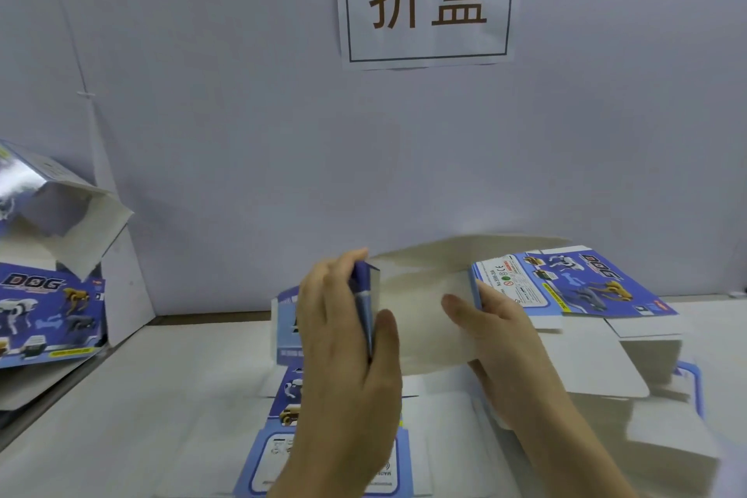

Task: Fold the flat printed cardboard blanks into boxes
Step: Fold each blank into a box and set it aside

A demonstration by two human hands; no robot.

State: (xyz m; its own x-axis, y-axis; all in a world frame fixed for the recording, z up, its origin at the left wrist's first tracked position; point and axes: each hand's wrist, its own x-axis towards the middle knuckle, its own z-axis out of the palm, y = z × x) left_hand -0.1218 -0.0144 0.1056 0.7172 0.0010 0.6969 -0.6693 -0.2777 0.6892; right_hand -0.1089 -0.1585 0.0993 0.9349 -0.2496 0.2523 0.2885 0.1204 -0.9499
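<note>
Two folded boxes [48, 307] crowd the surface's [141, 416] far-left edge, with open surface between them and the hands. Left hand [343, 336] fingers clamp the blank's [416, 295] blue folded edge. The right hand [497, 336] pinches its white panel, just beside the stack of flat blanks [586, 283] at right.

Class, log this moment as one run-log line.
stage: folding | left hand: grips blue flap of cardboard blank | right hand: holds its white panel

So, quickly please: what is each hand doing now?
Left hand: grips the blue folded edge of the cardboard blank.
Right hand: pinches the same blank's white panel.
</note>
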